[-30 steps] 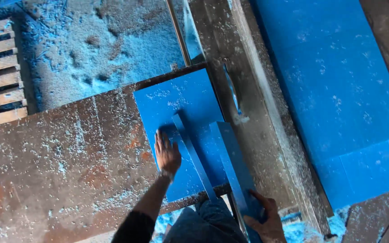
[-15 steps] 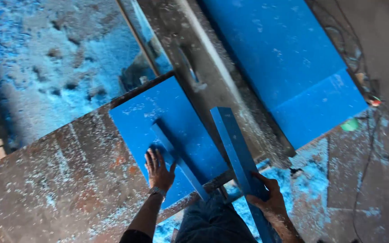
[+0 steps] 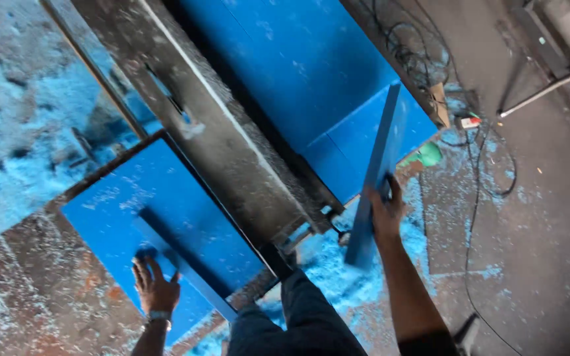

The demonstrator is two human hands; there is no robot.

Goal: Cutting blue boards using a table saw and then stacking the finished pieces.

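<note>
On the table point(image 3: 34, 290) at my left, my left hand point(image 3: 155, 287) is lying flat and unclenched on the blue panel point(image 3: 159, 217), fingers just beside a narrow strip point(image 3: 186, 270) that is running diagonally across it. Past the grey saw bed point(image 3: 232, 151), my right hand point(image 3: 386, 209) is gripping a long blue board point(image 3: 379, 165) near its lower end, its long axis pointing up and away over the blue stack point(image 3: 298, 72).
</note>
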